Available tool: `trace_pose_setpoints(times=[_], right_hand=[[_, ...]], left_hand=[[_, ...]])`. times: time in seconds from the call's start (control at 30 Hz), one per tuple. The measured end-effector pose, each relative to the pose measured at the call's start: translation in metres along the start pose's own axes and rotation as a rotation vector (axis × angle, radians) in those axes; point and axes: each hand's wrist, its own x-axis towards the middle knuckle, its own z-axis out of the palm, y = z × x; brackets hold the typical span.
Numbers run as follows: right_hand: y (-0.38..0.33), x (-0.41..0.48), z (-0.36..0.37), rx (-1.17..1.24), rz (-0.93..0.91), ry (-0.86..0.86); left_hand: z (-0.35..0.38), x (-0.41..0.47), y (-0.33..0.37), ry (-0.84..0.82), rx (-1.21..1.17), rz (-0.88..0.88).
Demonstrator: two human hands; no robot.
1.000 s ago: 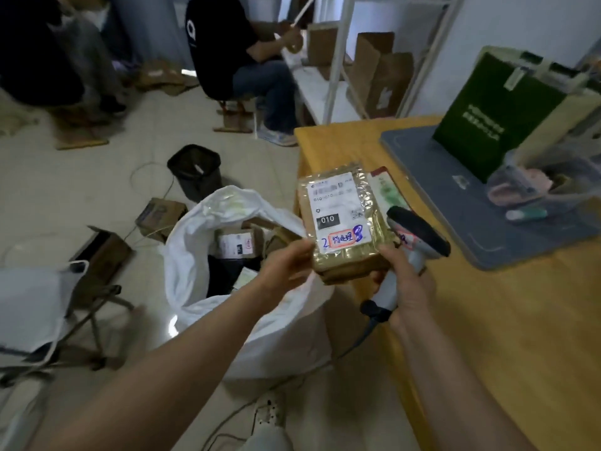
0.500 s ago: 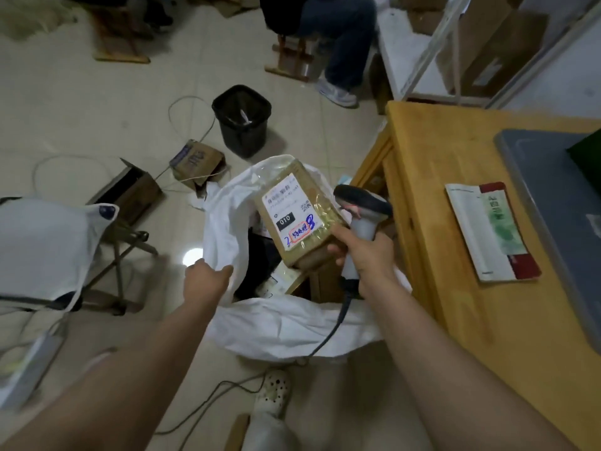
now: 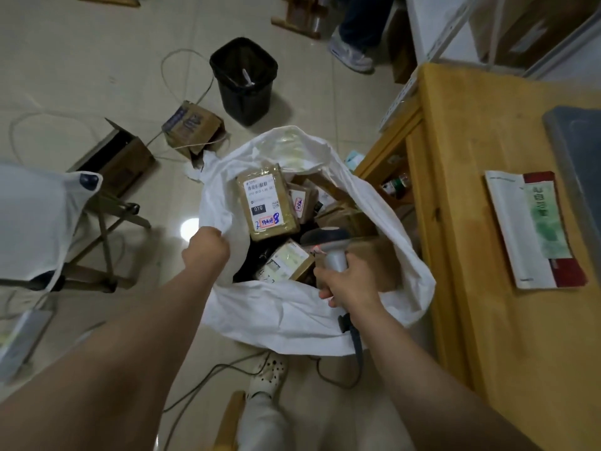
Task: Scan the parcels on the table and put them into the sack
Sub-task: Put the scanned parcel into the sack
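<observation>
Beside the left edge of the wooden worktop [image 3: 487,288], on the tiled floor, a white sack [image 3: 292,310] is seen standing with its mouth wide. The sack's left rim is held by the left hand [image 3: 206,250]; the fingers are curled into the fabric, so this grip is fully closed on the rim. The right hand [image 3: 349,283] is held over the near-right part of the mouth. Its grip is closed round the pale handle of a barcode scanner [image 3: 328,245], whose dark head is pointed away from the person, over the sack's contents. A dark cable [image 3: 356,340] is seen hanging from the base of the handle, down over the sack's near side.

A brown taped parcel [image 3: 268,203], with a white shipping label marked 010 facing up, is seen inside the sack toward the far left of the opening. It is apart from both hands and lies above other brown parcels [image 3: 286,263] packed below and to its right.

On the worktop a booklet [image 3: 533,229] with a green and red cover is laid flat, and the corner of a grey mat [image 3: 579,164] is visible at the right edge. Beyond the sack a black waste bin [image 3: 244,79] stands on the floor, with a cardboard box [image 3: 193,126] just to its left. A white clog [image 3: 268,374] is seen close to the sack's near edge.
</observation>
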Motion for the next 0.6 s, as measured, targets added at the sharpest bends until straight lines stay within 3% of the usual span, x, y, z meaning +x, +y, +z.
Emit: trace_pose_setpoints(times=[0.1, 0.23, 0.33, 0.43, 0.6], right_hand=[[0.002, -0.009, -0.006, -0.02, -0.004, -0.06], [0.003, -0.027, -0.015, 0.017, -0.071, 0.039], [-0.001, -0.033, -0.028, -0.118, -0.167, 0.155], [0.0, -0.031, -0.041, -0.442, -0.228, 0.323], [0.023, -0.023, -0.06, -0.583, -0.091, 0.348]], left_hand=[[-0.015, -0.011, 0.009, 0.049, -0.137, 0.053], [-0.056, -0.047, 0.003, 0.098, -0.001, 0.226], [-0.076, -0.067, -0.012, -0.091, 0.219, 0.209], [-0.074, -0.069, -0.009, -0.291, 0.424, 0.115], [-0.056, -0.064, 0.008, -0.246, 0.501, 0.114]])
